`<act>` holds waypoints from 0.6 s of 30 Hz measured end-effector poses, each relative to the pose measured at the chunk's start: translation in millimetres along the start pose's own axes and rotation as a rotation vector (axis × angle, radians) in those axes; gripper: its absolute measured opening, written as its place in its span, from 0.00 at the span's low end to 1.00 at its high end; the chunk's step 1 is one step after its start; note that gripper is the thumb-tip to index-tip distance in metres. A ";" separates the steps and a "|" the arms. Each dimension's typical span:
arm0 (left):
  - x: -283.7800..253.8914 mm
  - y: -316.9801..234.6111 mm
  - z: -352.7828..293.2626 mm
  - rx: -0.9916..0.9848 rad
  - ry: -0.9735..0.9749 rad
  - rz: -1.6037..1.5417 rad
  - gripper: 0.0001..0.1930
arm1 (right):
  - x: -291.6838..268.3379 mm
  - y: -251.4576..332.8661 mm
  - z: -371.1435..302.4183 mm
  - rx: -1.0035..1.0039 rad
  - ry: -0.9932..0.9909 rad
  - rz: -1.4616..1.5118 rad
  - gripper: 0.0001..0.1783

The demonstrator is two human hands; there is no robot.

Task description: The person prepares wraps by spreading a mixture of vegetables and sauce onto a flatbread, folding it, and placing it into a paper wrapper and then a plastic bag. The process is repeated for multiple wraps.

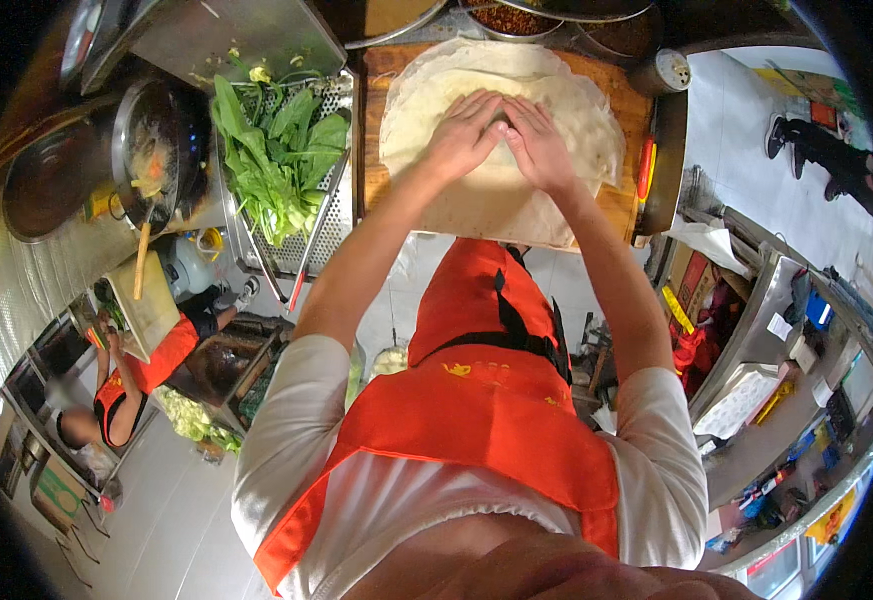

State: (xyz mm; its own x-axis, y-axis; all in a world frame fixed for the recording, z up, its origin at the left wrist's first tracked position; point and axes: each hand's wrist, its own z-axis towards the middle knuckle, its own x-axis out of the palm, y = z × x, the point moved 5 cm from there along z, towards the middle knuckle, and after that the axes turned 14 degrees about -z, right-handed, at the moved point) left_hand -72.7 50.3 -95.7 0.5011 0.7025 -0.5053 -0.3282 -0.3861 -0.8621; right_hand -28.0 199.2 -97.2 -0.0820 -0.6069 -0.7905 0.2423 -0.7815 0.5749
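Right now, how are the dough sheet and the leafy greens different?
The dough sheet is pale and spread flat on a wooden board; the leafy greens are bright green and heaped on a metal tray. The left hand and right hand touch the dough sheet; neither touches the leafy greens. Both look like food.

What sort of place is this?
Probably a restaurant kitchen: there is a dark wok with food in it, leafy greens over a perforated metal tray, and what looks like thin dough on a wooden board.
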 end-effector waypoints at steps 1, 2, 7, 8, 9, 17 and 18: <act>1.0 -1.1 1.0 0.140 0.054 0.213 0.31 | 1.5 2.3 3.2 -0.156 0.028 -0.188 0.22; 2.4 0.7 -6.6 0.154 0.080 0.214 0.31 | 1.0 2.1 -0.8 -0.189 0.052 -0.188 0.27; 15.4 -18.7 -62.1 0.169 0.186 0.223 0.33 | 2.8 19.2 -58.3 -0.184 0.189 -0.183 0.30; 20.5 -21.5 -74.6 0.209 0.100 0.254 0.33 | 5.3 22.0 -69.7 -0.196 0.181 -0.221 0.30; 25.4 -22.3 -81.4 0.207 0.078 0.287 0.32 | 8.1 24.9 -79.4 -0.208 0.174 -0.258 0.31; 32.3 -24.4 -98.1 0.245 -0.080 0.293 0.27 | 5.0 29.1 -73.1 -0.217 0.130 -0.190 0.29; 30.5 -27.1 -97.7 0.252 -0.084 0.292 0.27 | 3.3 28.2 -73.3 -0.219 0.113 -0.183 0.29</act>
State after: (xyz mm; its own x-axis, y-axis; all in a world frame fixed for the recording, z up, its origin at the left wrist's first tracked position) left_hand 29.6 23.8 -91.3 0.2937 0.6357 -0.7139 -0.6389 -0.4249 -0.6413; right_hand 49.4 185.7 -99.1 -0.0389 -0.4291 -0.9024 0.4370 -0.8194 0.3708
